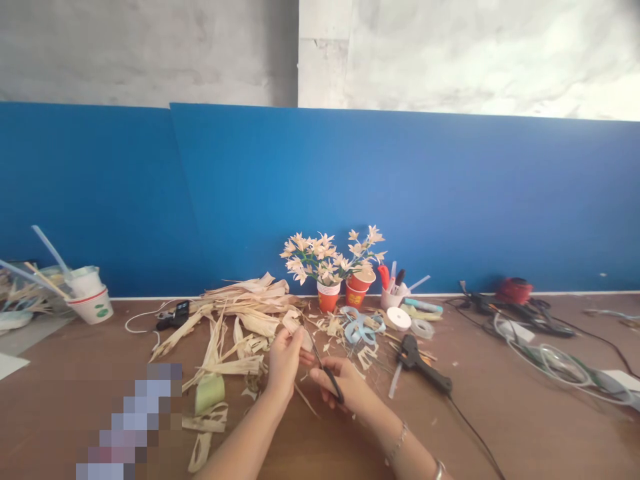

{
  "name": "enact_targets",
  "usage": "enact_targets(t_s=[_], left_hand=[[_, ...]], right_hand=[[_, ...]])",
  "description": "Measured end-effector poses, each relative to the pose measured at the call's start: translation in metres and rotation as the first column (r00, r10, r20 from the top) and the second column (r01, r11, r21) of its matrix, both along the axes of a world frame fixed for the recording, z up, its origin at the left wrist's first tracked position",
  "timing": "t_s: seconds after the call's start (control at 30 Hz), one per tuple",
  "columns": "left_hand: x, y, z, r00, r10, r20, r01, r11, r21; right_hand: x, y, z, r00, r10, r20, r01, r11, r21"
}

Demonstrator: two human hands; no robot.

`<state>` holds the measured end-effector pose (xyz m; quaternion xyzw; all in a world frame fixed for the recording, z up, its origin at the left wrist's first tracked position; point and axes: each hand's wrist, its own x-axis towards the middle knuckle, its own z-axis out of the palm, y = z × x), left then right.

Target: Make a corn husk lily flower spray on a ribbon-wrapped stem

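Between its fingers my left hand (286, 357) pinches a pale piece of corn husk (303, 335). My right hand (345, 385) is closed round the black handles of a pair of scissors (330, 380), whose blades point up and away beside the husk. Whether the blades touch it I cannot make out. Dried corn husks (250, 307) lie heaped behind and left of my left hand. Small husk scraps and a tangled light blue ribbon (363, 327) lie just beyond my right hand. A roll of green tape (209, 393) stands left of my left wrist.
Husk flowers (317, 257) stand in red paper cups (328, 298) by the blue partition (375, 180). A black glue gun (423, 363) with its cord lies to the right. Further right are tangled cables (555, 367). White cups with straws (90, 303) stand at the far left.
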<state>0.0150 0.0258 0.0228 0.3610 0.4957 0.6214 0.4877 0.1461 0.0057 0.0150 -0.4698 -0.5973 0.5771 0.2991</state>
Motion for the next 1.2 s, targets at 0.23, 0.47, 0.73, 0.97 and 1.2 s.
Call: enact_targets(t_s=[0.23,0.47,0.73,0.97,1.2], left_hand=[[-0.005,0.002,0.001,1.000,-0.018,-0.007,0.018,1.000,0.000],[-0.007,0.004,0.002,0.990,-0.045,0.137,0.051,0.998,-0.039],[-0.010,0.008,0.002,0.994,-0.032,0.101,0.038,0.998,-0.056],[-0.013,0.008,0.005,1.000,-0.031,0.003,0.031,0.998,-0.061],[-0.015,0.007,0.008,0.997,-0.070,-0.036,0.067,0.995,-0.071]], right_hand=[[0.004,0.003,-0.003,1.000,-0.007,-0.002,0.007,1.000,-0.011],[0.006,0.005,0.000,1.000,0.003,-0.021,-0.003,1.000,-0.011],[0.008,0.005,0.000,1.000,0.001,-0.028,-0.001,1.000,-0.023],[0.010,0.008,-0.007,0.998,0.055,-0.016,-0.055,0.998,-0.013],[0.015,0.008,-0.005,0.995,0.099,0.004,-0.099,0.995,0.000]])
